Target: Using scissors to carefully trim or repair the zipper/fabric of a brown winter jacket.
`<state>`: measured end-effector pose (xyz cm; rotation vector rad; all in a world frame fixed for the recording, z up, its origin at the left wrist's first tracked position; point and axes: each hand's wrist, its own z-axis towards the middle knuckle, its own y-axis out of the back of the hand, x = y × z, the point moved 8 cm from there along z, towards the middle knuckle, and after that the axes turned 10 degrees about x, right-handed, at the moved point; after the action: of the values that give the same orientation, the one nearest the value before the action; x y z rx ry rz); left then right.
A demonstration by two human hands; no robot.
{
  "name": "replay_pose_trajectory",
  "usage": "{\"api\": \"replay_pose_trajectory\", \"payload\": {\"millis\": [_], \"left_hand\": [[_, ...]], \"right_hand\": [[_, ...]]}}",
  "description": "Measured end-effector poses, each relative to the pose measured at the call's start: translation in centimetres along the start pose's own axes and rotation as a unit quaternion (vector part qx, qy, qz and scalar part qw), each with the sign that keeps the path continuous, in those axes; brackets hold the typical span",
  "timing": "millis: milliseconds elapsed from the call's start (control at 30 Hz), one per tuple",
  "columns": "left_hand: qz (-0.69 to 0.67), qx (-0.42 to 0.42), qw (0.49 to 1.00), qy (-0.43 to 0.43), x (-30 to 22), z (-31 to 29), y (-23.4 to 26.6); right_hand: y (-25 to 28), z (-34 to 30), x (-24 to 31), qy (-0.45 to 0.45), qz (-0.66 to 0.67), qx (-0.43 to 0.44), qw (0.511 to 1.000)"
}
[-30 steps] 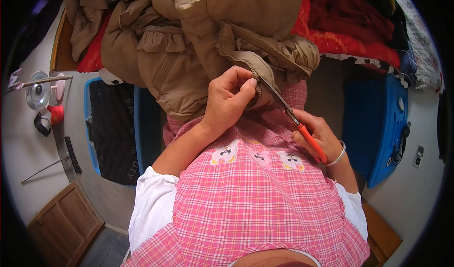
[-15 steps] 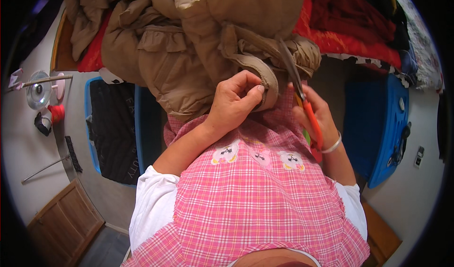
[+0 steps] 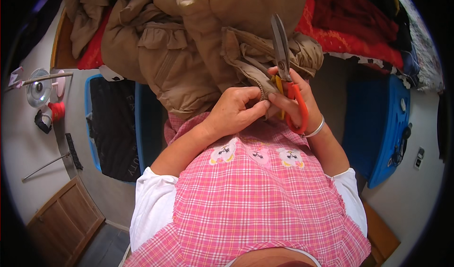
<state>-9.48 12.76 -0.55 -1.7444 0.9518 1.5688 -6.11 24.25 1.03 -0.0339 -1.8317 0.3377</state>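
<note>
A khaki padded jacket (image 3: 194,73) lies heaped in front of me, its near edge hanging over my lap. My left hand (image 3: 232,110) is closed in a pinch on the end of the jacket's zipper (image 3: 251,77). Metal scissors with red handles (image 3: 281,47) are held in my right hand (image 3: 305,99), blades pointing away and up. A slim yellow-handled tool (image 3: 279,86) is also in that hand; its tip is hidden. My right fingertips meet the zipper end beside my left thumb.
Red cloth (image 3: 350,42) and a dark red garment (image 3: 357,14) lie to the right of the jacket. A blue bin (image 3: 138,134) with black clothing stands on the left, a blue container (image 3: 373,130) on the right. A fan (image 3: 39,88) is at far left.
My right hand has moved left and in to the zipper end, beside my left hand. The scissors have turned more upright. My left hand stays on the zipper, slightly lower.
</note>
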Motion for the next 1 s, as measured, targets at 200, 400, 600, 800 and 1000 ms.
{"api": "replay_pose_trajectory", "payload": {"millis": [200,400,600,800,1000], "left_hand": [[-0.114,0.037,0.992,-0.048,0.6,-0.6,-1.0],[-0.310,0.094,0.946,-0.016,0.2,-0.7,-2.1],[-0.268,0.074,0.961,-0.017,0.2,-0.3,-1.9],[-0.231,0.025,0.972,-0.034,0.1,0.1,-1.2],[-0.188,-0.013,0.981,-0.053,0.4,0.6,-0.7]], "right_hand": [[-1.1,-0.9,0.4,0.008,0.057,0.014,0.998],[-0.4,-0.6,0.1,0.019,0.100,0.009,0.995],[0.1,-0.4,0.2,0.001,0.095,-0.016,0.995],[1.3,-3.0,1.7,0.008,0.027,-0.010,1.000],[-0.5,-7.4,0.1,-0.100,0.002,0.172,0.980]]}}
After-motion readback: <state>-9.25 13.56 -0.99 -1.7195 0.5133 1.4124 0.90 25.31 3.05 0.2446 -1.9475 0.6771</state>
